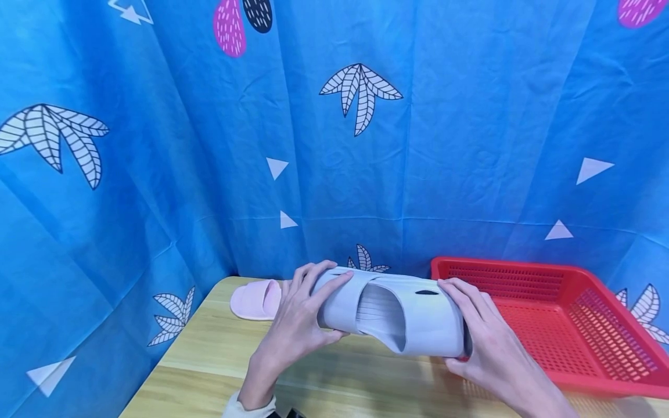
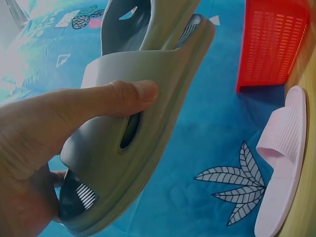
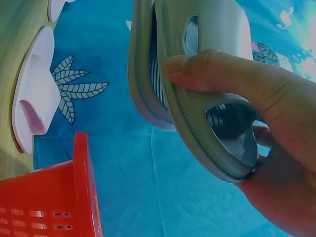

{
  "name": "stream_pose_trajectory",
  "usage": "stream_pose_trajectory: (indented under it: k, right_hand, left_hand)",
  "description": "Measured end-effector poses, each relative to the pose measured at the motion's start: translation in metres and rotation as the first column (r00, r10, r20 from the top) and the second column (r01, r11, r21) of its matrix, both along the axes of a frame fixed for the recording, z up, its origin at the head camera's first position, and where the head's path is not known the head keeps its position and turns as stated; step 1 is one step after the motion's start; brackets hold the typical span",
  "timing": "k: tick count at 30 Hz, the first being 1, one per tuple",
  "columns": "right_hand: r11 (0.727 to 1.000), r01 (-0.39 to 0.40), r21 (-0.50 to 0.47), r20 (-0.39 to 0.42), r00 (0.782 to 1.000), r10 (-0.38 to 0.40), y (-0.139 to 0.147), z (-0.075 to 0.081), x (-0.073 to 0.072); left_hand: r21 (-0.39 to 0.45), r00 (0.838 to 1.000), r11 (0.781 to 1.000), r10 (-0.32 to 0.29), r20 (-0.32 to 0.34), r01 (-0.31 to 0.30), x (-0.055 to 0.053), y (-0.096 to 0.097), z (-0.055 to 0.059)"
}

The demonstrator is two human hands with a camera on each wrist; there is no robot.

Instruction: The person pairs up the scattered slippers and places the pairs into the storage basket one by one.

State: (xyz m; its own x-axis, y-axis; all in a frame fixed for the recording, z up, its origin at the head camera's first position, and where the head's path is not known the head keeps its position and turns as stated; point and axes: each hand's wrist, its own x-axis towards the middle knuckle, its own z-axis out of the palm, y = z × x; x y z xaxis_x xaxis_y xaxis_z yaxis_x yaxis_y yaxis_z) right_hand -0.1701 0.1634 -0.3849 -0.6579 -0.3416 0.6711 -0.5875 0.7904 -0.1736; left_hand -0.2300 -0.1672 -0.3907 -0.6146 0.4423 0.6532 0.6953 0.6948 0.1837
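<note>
A pair of light grey slippers is held up over the table, one fitted against the other. My left hand point(image 1: 295, 316) grips the left slipper point(image 1: 342, 302) at its end, its thumb point(image 2: 123, 98) lying across the strap in the left wrist view. My right hand point(image 1: 491, 342) holds the right slipper point(image 1: 431, 328), with the thumb point(image 3: 197, 71) pressed on its side near an oval cutout. In the head view the slippers lie nearly level, the openings facing me. Part of each hand's fingers is hidden behind the slippers.
A pink slipper point(image 1: 253, 299) rests at the back left of the wooden table point(image 1: 193, 360). To the right stands a red perforated plastic basket point(image 1: 543, 331), close by my right hand. Behind the table hangs a blue patterned curtain point(image 1: 470, 128).
</note>
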Motion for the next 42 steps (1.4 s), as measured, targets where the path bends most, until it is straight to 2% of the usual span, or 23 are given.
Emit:
stream_pose_trajectory:
  k: [9,12,19,24,31,35,42]
  right_hand:
    - [1.000,0.013,0.004,0.025,1.000,-0.013,-0.003,-0.003,-0.002]
    - [1.000,0.015,0.006,0.027,1.000,-0.016,-0.004,-0.004,-0.003]
    - [1.000,-0.007,0.000,0.048,0.999,0.007,-0.008,-0.007,-0.005]
    - [1.000,-0.015,-0.016,0.028,0.999,0.016,-0.008,-0.008,-0.005]
    - [0.995,-0.081,-0.065,-0.011,0.997,0.080,-0.011,-0.011,-0.008]
    - [0.995,-0.074,-0.072,-0.006,0.997,0.073,-0.013,-0.012,-0.009]
    - [0.995,-0.068,-0.069,-0.006,0.998,0.068,-0.015,-0.014,-0.009]
  left_hand:
    - [-0.007,1.000,1.000,-0.024,0.011,0.024,0.002,0.008,-0.002]
    - [-0.031,1.000,0.999,-0.005,0.003,0.005,0.001,0.010,-0.004]
    - [-0.133,0.996,0.987,0.084,-0.012,-0.085,-0.001,0.012,-0.010]
    - [-0.090,0.997,0.993,0.070,-0.024,-0.072,-0.003,0.012,-0.010]
    - [-0.067,0.998,0.996,0.050,-0.043,-0.053,-0.001,0.011,-0.008]
    - [-0.063,0.998,0.997,0.043,-0.055,-0.047,0.000,0.013,-0.007]
    - [-0.066,0.999,0.997,0.035,-0.038,-0.037,0.005,0.018,-0.007]
